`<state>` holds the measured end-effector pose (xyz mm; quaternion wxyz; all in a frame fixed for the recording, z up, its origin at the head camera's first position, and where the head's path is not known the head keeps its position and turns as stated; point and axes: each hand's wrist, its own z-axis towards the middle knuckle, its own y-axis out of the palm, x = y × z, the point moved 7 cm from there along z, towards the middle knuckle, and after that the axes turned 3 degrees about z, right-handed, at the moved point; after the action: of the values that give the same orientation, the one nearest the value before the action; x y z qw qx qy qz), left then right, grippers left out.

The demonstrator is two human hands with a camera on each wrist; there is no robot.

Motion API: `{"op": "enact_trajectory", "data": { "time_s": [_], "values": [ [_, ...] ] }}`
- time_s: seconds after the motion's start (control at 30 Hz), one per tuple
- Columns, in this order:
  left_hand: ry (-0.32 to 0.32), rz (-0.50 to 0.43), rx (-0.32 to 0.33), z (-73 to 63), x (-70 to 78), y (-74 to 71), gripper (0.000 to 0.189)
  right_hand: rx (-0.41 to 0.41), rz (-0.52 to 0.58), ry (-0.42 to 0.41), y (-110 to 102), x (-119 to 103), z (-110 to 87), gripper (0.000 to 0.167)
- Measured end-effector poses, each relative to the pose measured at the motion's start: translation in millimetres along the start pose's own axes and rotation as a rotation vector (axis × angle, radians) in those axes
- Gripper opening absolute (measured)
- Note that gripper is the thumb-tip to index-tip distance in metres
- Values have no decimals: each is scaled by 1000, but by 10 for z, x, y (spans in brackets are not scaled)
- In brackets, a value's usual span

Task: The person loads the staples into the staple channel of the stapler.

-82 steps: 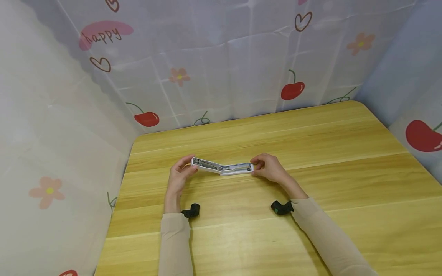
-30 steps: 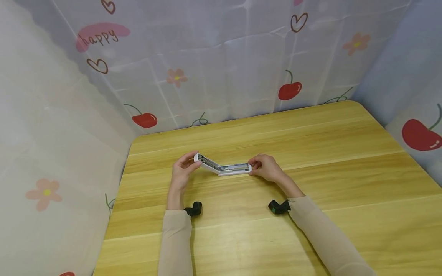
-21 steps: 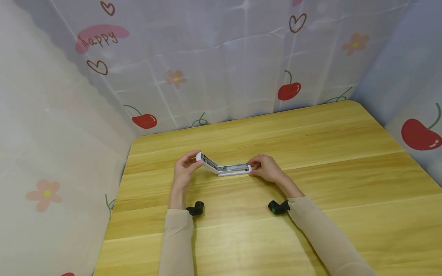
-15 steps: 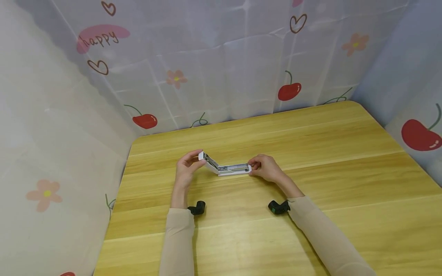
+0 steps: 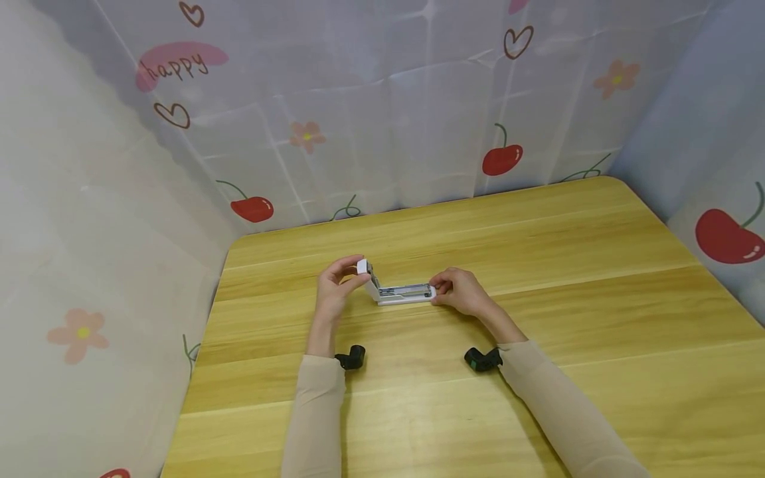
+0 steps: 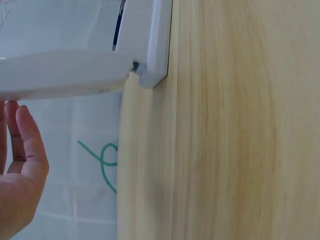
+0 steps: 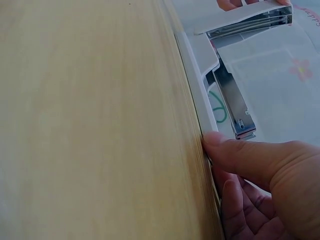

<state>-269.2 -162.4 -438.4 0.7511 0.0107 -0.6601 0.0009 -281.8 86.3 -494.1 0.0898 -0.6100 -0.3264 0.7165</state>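
A white stapler (image 5: 406, 299) lies on the wooden table, hinged wide open. Its top arm (image 6: 65, 74) stands steeply up at the left, and its base lies flat toward the right. My left hand (image 5: 335, 291) pinches the raised end of the top arm between thumb and fingers. At the far end of the base, my right hand (image 5: 465, 292) grips the tip, with the thumb on its near side in the right wrist view. The metal staple channel (image 7: 234, 97) shows bare above the base there. Fingertips of the left hand are partly hidden behind the top arm.
The wooden table (image 5: 538, 265) extends around both hands. Behind it hangs a pale curtain (image 5: 388, 119) printed with cherries, flowers and hearts. A black wrist camera (image 5: 352, 357) sits on the left wrist and another black camera (image 5: 483, 359) on the right.
The stapler's top arm has swung from a low slant to steeply upright, my left hand moving up and rightward with it. My right hand has kept hold of the base, nearly still.
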Motion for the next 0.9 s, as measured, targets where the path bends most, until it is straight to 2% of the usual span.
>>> {"op": "enact_trajectory", "data": {
  "time_s": [0.17,0.57,0.77,0.9],
  "values": [
    [14,-11,-26,18,-6,84,39,-4,-3,0,6,13,0,32],
    [32,52,-82,69,26,348,36,-2,13,1,-19,8,-2,32],
    [16,139,-114,88,-36,527,35,-1,20,2,-15,18,10,31],
    [28,167,-108,95,-42,589,36,-3,24,-1,-13,20,10,31]
  ]
}}
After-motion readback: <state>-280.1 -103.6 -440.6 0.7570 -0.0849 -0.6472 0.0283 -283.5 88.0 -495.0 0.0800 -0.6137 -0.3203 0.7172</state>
